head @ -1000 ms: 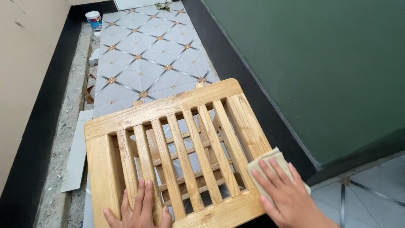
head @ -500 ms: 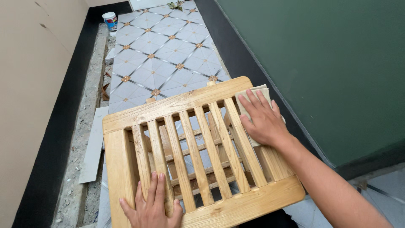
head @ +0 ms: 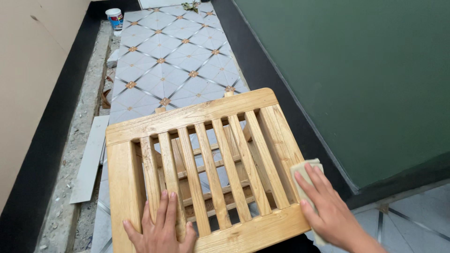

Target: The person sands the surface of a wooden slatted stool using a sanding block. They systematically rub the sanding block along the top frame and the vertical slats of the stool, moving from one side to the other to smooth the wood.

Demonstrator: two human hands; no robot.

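Note:
A pale wooden slatted rack (head: 197, 117), like a small stool top, fills the lower middle of the head view. My left hand (head: 161, 227) lies flat on its near slats, fingers spread, holding it still. My right hand (head: 328, 211) presses a folded beige piece of sandpaper or cloth (head: 302, 171) against the rack's right near corner. Lower rungs of the rack show through the gaps between the slats.
Patterned grey floor tiles (head: 168, 51) run away ahead. A green wall (head: 356, 70) with a black skirting stands on the right, a beige wall (head: 33, 70) on the left. A small paint tin (head: 114, 18) sits far back; a loose tile strip (head: 89, 159) lies in rubble at the left.
My right hand with the pad has slid from the rack's far right corner back down to its near right corner. My left hand has stayed on the near slats.

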